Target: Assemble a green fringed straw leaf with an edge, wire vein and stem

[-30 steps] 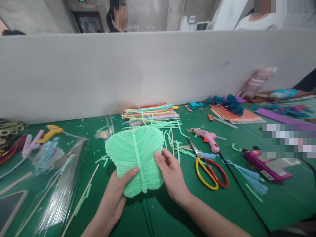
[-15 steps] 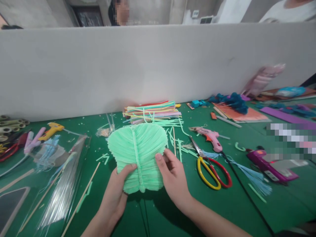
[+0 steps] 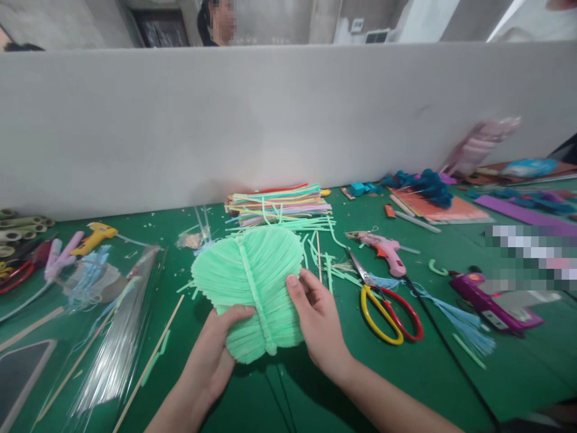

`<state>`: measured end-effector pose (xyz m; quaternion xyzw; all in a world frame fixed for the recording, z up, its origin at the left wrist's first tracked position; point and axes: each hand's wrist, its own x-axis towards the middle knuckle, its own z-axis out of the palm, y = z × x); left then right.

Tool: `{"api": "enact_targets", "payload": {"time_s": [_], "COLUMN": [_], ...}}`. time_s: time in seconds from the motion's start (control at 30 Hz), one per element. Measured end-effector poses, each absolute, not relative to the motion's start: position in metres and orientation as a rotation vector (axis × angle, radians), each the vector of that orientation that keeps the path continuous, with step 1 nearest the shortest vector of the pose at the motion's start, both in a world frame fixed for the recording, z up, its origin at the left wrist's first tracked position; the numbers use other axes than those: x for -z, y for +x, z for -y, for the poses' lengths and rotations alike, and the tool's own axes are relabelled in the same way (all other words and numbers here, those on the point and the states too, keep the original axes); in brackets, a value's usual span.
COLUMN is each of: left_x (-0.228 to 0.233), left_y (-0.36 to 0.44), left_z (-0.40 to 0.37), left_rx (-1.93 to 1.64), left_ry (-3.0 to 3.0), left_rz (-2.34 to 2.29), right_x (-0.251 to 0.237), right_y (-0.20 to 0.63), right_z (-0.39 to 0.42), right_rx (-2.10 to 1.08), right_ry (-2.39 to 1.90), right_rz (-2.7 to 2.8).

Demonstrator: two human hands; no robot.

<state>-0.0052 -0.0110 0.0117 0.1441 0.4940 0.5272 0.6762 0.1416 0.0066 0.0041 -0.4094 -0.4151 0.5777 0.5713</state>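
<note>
A mint-green leaf (image 3: 225, 270) made of pipe cleaners, with a raised rib down its middle, is held up above the green table (image 3: 360, 385). My left hand (image 3: 216, 343) grips its lower left part, thumb on the front near the rib and fingers behind. On the right edge, my right hand (image 3: 318, 319) pinches the leaf between thumb and fingers; the fingertips behind are hidden. Two thin dark lines show below the leaf's lower end. Beyond it lies a bundle of coloured pipe cleaners (image 3: 279, 204), with loose green strips around.
Scissors (image 3: 383, 307) with yellow and red handles lie right of my hands, beside a pink glue gun (image 3: 385, 249). Farther right is a purple device (image 3: 496, 300). Leftward are a yellow glue gun (image 3: 95, 237), clear-wrapped wires (image 3: 117, 337) and a wooden stick (image 3: 151, 361). A grey partition (image 3: 270, 120) stands behind.
The leaf has tilted, its lower end shifting right and its top slightly left. Both hands keep their hold on it; the left thumb sits slightly farther right.
</note>
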Motion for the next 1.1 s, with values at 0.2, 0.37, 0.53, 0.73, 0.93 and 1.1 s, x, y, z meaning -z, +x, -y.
{"api": "enact_targets", "payload": {"time_s": [0.2, 0.37, 0.53, 0.73, 0.93, 1.1], "left_x": [-0.011, -0.013, -0.015, -0.015, -0.015, -0.008], "left_y": [-0.005, -0.004, -0.004, -0.003, -0.006, -0.008], "left_z": [0.013, 0.016, 0.019, 0.015, 0.012, 0.012], "left_rx": [-1.237, -1.261, -1.286, -1.391, -1.39, -1.225], "left_ry": [0.313, 0.258, 0.305, 0.393, 0.373, 0.559], "left_rz": [-1.186, -1.215, -1.175, -1.126, -1.046, -1.184], "right_x": [-0.004, -0.005, -0.004, -0.003, 0.003, 0.006], "right_y": [0.14, 0.139, 0.139, 0.139, 0.14, 0.139], "right_z": [-0.011, -0.011, -0.01, -0.012, -0.014, -0.012], "right_rx": [-1.432, -1.48, -1.524, -1.542, -1.518, -1.503], "right_ry": [-0.886, -0.879, -0.852, -0.873, -0.922, -0.899], "right_rz": [0.79, 0.681, 0.635, 0.598, 0.6, 0.696]}}
